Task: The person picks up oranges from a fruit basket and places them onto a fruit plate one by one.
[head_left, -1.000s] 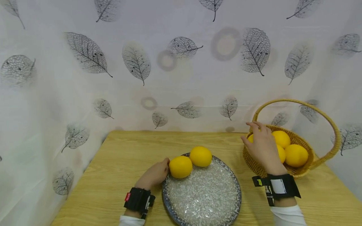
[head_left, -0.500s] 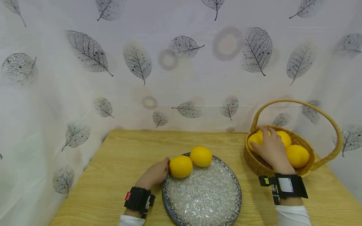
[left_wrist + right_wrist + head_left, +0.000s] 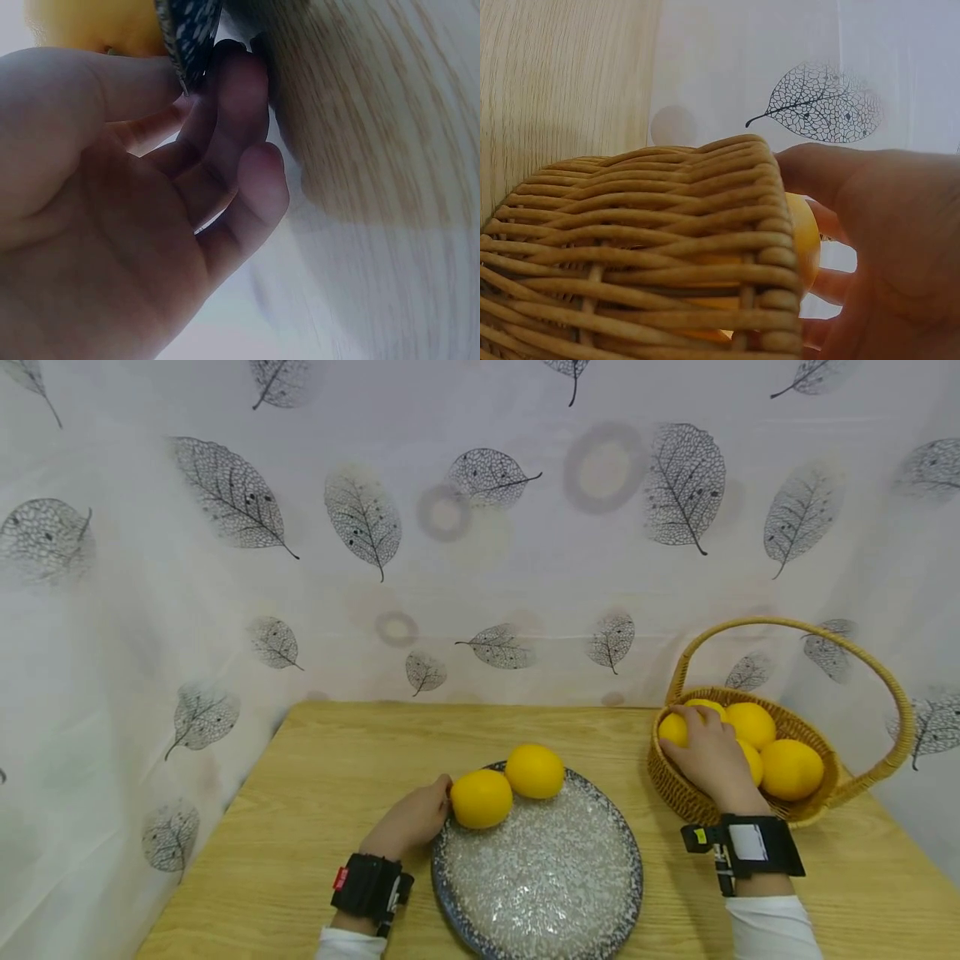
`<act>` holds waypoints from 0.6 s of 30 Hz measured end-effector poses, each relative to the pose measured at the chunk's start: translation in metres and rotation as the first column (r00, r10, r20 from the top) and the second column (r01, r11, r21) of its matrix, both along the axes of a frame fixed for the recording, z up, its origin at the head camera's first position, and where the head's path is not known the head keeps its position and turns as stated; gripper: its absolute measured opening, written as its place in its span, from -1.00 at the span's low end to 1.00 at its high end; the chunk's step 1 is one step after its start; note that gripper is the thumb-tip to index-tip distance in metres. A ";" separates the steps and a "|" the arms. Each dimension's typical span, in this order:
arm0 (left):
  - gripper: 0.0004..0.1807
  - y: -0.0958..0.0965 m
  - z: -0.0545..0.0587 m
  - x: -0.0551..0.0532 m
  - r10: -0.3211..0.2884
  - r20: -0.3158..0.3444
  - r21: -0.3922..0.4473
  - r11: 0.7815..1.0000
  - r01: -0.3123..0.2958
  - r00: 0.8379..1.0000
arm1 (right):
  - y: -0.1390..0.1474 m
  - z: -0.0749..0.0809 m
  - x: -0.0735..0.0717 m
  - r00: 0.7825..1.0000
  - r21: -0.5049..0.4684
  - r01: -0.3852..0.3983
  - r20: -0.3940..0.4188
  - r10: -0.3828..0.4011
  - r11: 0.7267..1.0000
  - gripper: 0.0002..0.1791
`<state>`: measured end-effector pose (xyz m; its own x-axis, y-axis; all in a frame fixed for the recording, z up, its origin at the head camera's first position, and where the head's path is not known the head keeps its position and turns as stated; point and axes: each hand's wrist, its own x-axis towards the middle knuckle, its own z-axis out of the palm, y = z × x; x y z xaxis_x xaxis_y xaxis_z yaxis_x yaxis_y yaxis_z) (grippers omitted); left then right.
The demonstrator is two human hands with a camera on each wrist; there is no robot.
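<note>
My left hand grips the left rim of a round grey speckled plate; in the left wrist view the thumb lies above the dark rim and fingers curl under it. Two yellow lemons, a nearer lemon and a farther lemon, sit at the plate's back left. At right, my right hand reaches into a wicker basket, fingers curled round a lemon at its left side. The right wrist view shows that lemon partly hidden behind the woven wall.
More lemons lie in the basket, among them a lemon at the right. The tall basket handle arches over them. A wooden table lies below, with a leaf-patterned curtain behind and at both sides.
My right hand has lowered from above the basket into it, shifted right and then back left, and its fingers have closed round a lemon. The left hand and plate stay as they were.
</note>
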<state>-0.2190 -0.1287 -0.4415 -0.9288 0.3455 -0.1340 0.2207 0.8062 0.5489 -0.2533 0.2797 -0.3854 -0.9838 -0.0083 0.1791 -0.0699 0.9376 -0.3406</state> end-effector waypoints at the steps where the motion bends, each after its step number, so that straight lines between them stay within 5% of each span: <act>1: -0.77 0.000 0.000 0.000 -0.004 -0.004 -0.002 1.000 0.004 1.000 | 0.000 0.000 0.000 1.000 -0.001 -0.003 0.004 0.003 1.000 -0.33; 8: -0.78 0.001 0.002 0.001 -0.003 0.002 0.007 1.000 0.003 1.000 | 0.000 0.001 0.000 0.999 -0.016 0.000 0.032 0.001 1.000 -0.34; 18: -0.77 0.002 0.003 0.003 -0.006 -0.021 0.002 1.000 0.006 1.000 | 0.000 0.001 -0.001 0.994 -0.072 0.025 -0.102 -0.032 0.997 -0.40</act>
